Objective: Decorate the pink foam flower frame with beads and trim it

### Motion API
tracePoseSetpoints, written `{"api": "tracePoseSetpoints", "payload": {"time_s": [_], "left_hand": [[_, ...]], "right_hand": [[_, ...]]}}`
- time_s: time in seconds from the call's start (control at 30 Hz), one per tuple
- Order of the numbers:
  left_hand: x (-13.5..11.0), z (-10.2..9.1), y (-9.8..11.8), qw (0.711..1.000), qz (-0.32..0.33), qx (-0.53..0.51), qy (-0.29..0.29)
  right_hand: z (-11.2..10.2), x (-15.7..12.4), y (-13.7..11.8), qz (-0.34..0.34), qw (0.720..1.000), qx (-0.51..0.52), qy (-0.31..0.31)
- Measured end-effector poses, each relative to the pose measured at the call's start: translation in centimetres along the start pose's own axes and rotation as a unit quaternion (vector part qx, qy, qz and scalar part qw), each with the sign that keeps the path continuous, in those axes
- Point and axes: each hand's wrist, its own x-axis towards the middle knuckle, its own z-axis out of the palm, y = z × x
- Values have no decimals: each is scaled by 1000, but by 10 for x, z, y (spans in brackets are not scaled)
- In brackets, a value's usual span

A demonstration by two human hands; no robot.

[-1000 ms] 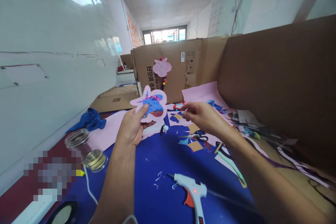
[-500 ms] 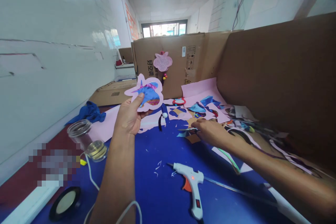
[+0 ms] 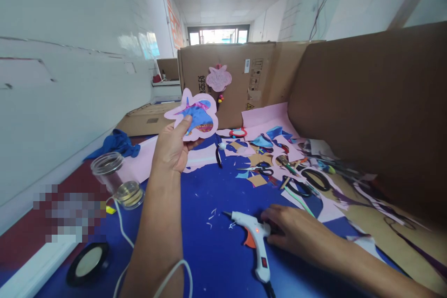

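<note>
left hand (image 3: 171,151): I have it pinching pink-bordered cutout (image 3: 202,114), thumb on front | right hand (image 3: 296,230): half-curled at rear of glue gun (image 3: 260,247), I can't tell if gripping | beyond left hand: carton (image 3: 274,88), I read sideways 好空; white label (image 3: 247,65), too small

The one camera, worn on the head, looks forward and down along the person's own arms, over a blue tabletop (image 3: 206,191). Its wide view puts the hot glue gun (image 3: 259,244) and right hand (image 3: 293,226) near, low in the frame, the left hand (image 3: 174,149) a little farther off; beyond stands a cardboard box (image 3: 274,84), and above its top edge the sight line runs to a distant window (image 3: 223,36)
</note>
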Motion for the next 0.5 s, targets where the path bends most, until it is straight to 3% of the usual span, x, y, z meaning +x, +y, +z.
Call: {"api": "tracePoseSetpoints", "payload": {"time_s": [0.23, 0.5], "left_hand": [[-1, -8, 10, 999, -6, -32, 22], [3, -15, 12, 998, -4, -39, 41]], "right_hand": [[2, 22, -21, -43, 999, -13, 22], [-4, 68, -40, -61, 998, -12, 33]]}}
